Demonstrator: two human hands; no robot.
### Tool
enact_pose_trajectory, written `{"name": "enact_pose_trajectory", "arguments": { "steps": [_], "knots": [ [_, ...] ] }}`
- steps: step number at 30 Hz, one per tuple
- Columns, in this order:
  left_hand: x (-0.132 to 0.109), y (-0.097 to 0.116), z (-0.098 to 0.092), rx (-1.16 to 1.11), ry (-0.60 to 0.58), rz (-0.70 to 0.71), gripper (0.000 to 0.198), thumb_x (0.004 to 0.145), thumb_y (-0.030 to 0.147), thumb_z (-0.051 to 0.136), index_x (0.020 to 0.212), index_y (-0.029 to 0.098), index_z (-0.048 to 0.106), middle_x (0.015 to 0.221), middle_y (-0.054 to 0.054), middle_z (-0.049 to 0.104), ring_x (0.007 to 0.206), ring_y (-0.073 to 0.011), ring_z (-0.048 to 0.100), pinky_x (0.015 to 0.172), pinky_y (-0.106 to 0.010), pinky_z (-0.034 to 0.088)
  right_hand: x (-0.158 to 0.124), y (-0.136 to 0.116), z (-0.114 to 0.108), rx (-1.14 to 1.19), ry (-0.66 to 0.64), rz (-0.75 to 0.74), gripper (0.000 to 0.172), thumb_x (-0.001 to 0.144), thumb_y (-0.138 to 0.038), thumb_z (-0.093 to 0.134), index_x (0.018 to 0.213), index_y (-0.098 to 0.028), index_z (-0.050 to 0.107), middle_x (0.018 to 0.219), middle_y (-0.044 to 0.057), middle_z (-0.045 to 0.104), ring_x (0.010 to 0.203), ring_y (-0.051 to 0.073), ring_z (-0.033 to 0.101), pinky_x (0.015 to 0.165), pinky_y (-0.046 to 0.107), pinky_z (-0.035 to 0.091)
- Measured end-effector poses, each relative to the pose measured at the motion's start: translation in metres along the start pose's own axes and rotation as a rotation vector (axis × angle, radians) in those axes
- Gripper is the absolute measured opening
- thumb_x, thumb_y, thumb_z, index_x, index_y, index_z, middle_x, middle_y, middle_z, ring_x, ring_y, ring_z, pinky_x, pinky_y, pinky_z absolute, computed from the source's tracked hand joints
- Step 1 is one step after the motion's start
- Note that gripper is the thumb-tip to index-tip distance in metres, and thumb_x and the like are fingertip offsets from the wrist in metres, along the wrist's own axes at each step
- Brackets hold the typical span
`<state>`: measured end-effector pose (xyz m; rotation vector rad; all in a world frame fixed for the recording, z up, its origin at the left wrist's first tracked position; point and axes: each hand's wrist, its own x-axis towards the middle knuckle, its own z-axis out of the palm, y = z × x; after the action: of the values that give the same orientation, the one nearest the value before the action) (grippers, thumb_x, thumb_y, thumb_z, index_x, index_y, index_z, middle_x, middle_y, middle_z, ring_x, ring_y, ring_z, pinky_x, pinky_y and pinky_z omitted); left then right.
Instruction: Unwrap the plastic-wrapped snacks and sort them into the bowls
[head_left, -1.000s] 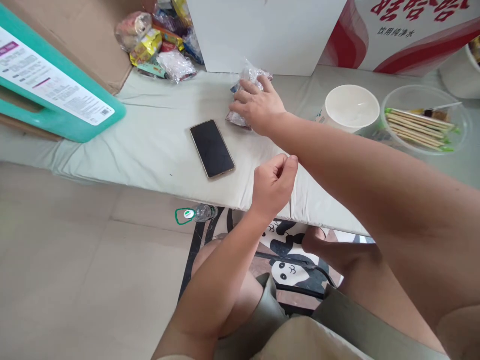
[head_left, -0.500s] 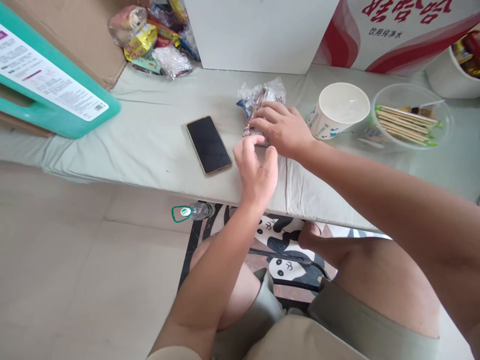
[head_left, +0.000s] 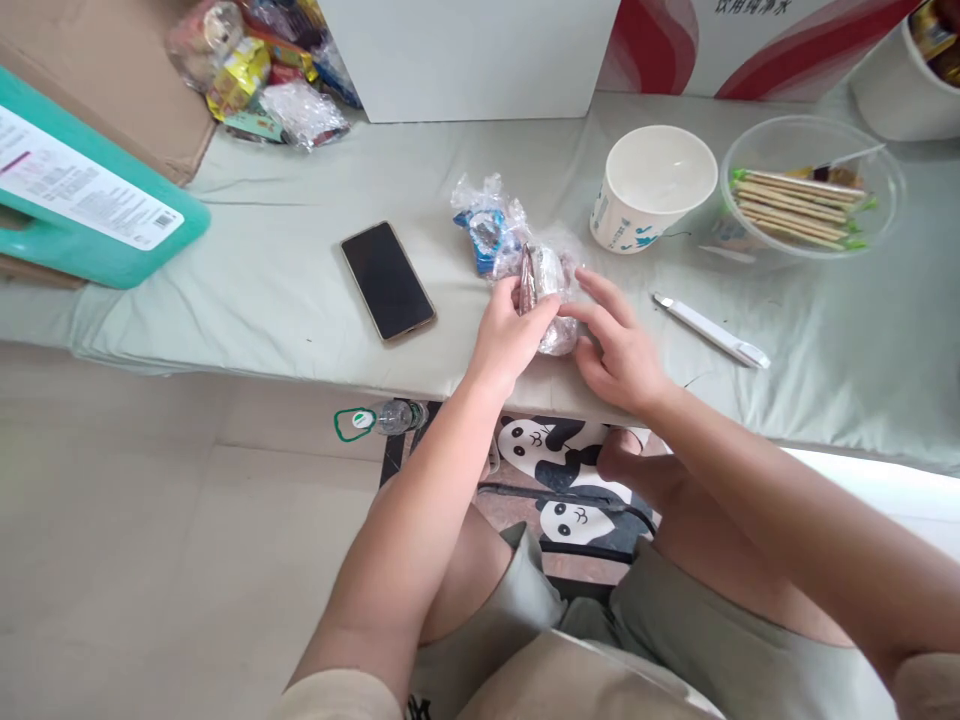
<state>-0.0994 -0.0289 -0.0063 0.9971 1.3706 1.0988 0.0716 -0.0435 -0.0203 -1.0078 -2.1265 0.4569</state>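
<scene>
A crumpled clear plastic wrapper [head_left: 556, 262] with a brownish strip along it lies near the front of the cloth-covered surface. My left hand [head_left: 504, 335] grips it from the left, thumb and fingers on either side. From the right, my right hand [head_left: 619, 345] rests its spread fingertips at the wrapper's edge. Just beyond my left hand is a blue packet [head_left: 486, 235] in clear film. To the left lies a dark-screened phone [head_left: 388, 280]. A white capped cutter-like tool [head_left: 710, 330] lies right of my right hand; its exact kind is unclear.
A white paper cup [head_left: 652, 190] and a clear tub [head_left: 814, 240] of thin sticks stand at the back right. Wrapped snacks [head_left: 262, 85] pile up at the back left beside a green container [head_left: 150, 250]. A white box [head_left: 472, 60] stands behind. A plastic bottle [head_left: 394, 416] is below the edge.
My right hand has moved off the top of the wrapper to its right side, uncovering the white tool. My left hand has closed on the wrapper. The view has shifted slightly.
</scene>
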Motion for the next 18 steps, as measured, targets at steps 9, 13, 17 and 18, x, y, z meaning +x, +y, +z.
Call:
{"name": "enact_pose_trajectory", "arguments": {
  "steps": [9,13,17,18],
  "knots": [
    [-0.009,0.002,0.022,-0.158,-0.210,0.111,0.044,0.079,0.020,0.072,0.121,0.025,0.060,0.108,-0.003,0.069,0.107,-0.0234,0.068,0.098,-0.038,0.055,-0.021,-0.008,-0.035,0.127,0.254,0.081,0.036,0.086,-0.014,0.057,0.119,-0.028,0.061,0.122,0.008,0.072,0.117,0.028,0.069,0.100,0.049,0.057],
    [-0.010,0.000,0.031,-0.213,-0.262,0.094,0.080,0.080,0.017,0.069,0.150,0.040,0.038,0.111,0.000,0.067,0.098,-0.0183,0.069,0.088,-0.034,0.057,-0.024,0.012,-0.050,0.176,0.309,0.247,0.047,0.085,-0.020,0.057,0.132,-0.028,0.052,0.124,0.009,0.067,0.106,0.025,0.070,0.089,0.044,0.059],
    [-0.004,-0.004,0.034,-0.184,-0.275,0.091,0.068,0.081,0.018,0.063,0.143,0.040,0.046,0.111,0.000,0.066,0.094,-0.0169,0.068,0.084,-0.032,0.057,-0.035,0.016,-0.064,0.166,0.194,0.194,0.052,0.083,-0.025,0.054,0.134,-0.027,0.050,0.122,0.009,0.067,0.109,0.027,0.068,0.092,0.047,0.058],
    [-0.002,-0.006,0.034,-0.152,-0.252,0.121,0.060,0.082,0.018,0.063,0.137,0.039,0.051,0.111,0.000,0.066,0.093,-0.0165,0.067,0.083,-0.031,0.057,-0.038,0.016,-0.068,0.091,0.174,0.188,0.049,0.083,-0.026,0.055,0.132,-0.026,0.053,0.122,0.010,0.067,0.111,0.029,0.067,0.094,0.049,0.057]
  ]
}}
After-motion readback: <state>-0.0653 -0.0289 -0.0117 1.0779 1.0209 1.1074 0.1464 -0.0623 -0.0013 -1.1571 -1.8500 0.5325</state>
